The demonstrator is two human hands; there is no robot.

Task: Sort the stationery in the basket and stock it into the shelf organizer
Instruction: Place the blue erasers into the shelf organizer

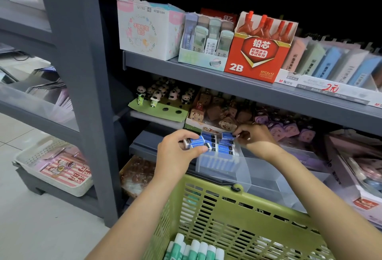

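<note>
Blue-sleeved erasers [217, 145] sit stacked in the leftmost slot of the clear organizer [266, 179], just above the green basket [217, 212], in the head view. The left hand [177, 152] grips two erasers, long axes running left to right, touching the slot's left edge. The right hand [255, 137] pinches one eraser [227, 135] by its end directly over the stack, so it looks the nearer to dropping in. The slot's floor is hidden behind frosted plastic, and how full it is cannot be told. White and green glue sticks [196, 249] wait in the basket, cut off below.
</note>
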